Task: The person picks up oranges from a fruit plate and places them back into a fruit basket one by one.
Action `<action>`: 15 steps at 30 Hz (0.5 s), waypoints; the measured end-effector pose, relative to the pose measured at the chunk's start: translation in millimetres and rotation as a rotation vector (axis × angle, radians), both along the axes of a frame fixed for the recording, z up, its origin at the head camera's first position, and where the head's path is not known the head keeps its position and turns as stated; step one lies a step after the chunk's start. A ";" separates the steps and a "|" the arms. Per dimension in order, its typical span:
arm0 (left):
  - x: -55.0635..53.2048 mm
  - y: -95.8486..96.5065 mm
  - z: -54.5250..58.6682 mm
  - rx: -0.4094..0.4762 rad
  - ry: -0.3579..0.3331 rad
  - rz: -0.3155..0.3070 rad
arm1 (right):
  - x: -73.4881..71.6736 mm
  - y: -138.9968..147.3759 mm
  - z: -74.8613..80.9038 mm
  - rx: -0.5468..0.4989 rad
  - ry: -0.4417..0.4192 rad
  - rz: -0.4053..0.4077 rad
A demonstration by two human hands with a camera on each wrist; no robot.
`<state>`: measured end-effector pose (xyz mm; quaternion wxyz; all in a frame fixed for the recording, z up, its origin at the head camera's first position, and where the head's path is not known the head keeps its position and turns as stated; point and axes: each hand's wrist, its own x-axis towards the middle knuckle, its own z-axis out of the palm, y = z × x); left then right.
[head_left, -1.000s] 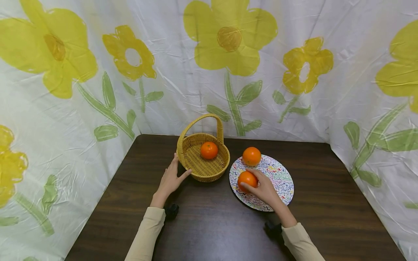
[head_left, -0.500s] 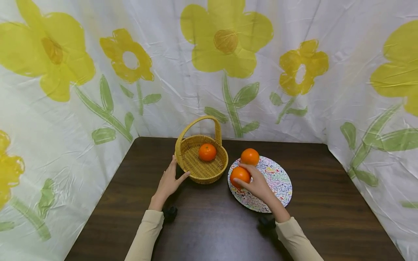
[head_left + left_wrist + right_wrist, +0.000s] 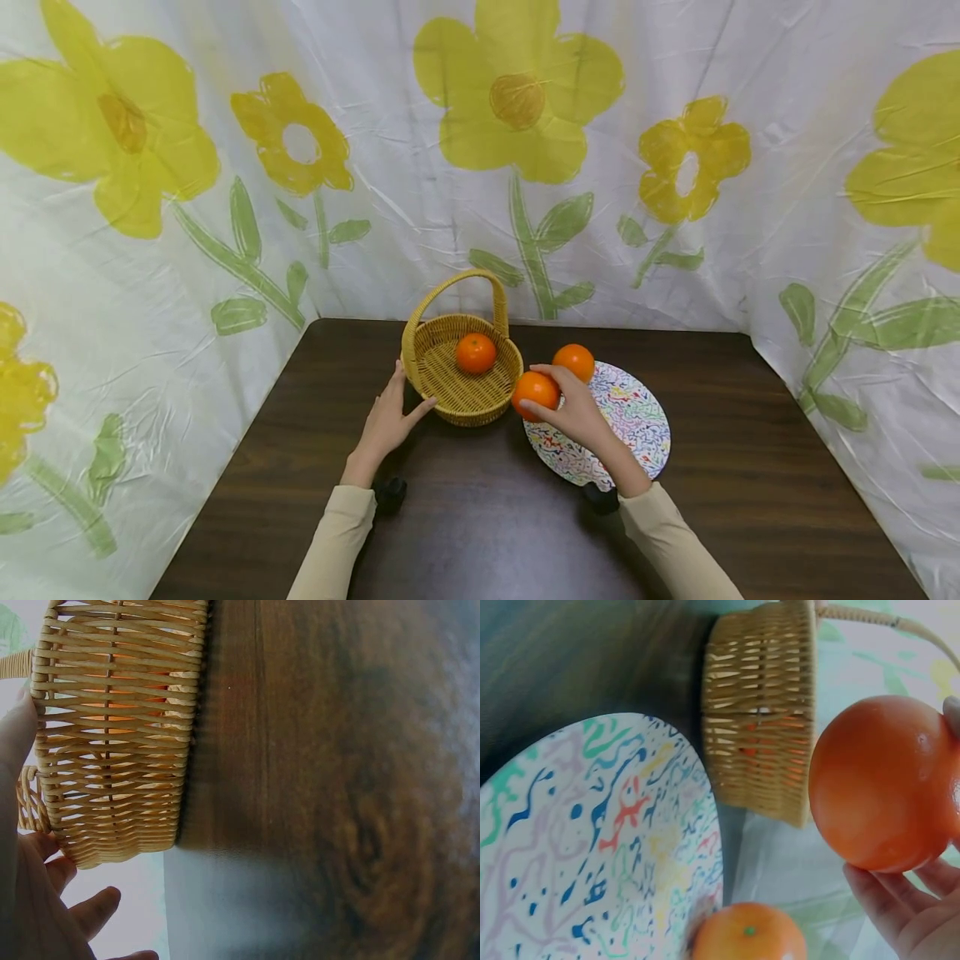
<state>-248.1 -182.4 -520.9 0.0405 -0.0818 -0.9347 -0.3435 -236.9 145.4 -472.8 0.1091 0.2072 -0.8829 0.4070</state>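
My right hand (image 3: 576,410) pinches an orange (image 3: 535,395) above the edge of the plate (image 3: 637,412); my left hand (image 3: 385,423), fingers spread, touches the basket (image 3: 461,393) holding another orange (image 3: 476,353).

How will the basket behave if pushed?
The woven basket is probably light, given its gapped weave. Low and wide, it should slide rather than tip. The orange inside, being round, may roll.

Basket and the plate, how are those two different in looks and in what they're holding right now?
The basket is woven and yellowish with raised sides and a handle; the plate is flat and white with coloured squiggles. The basket has one orange inside, while the plate has another orange at its far edge. Both are round and rest on the table.
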 end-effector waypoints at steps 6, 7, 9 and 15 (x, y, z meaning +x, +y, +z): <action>1.2 -0.9 -1.5 0.000 0.002 0.003 | -3.8 -8.0 2.3 -0.026 -0.004 0.007; 1.2 -1.0 -1.7 -0.002 0.002 0.004 | -4.1 -9.4 2.7 -0.031 -0.004 0.007; 1.3 -1.0 -1.8 -0.002 0.000 0.005 | -4.9 -12.1 3.8 -0.035 -0.001 0.005; 0.0 0.0 -1.2 -0.006 0.002 0.007 | -9.0 -20.2 7.3 -0.038 0.002 0.001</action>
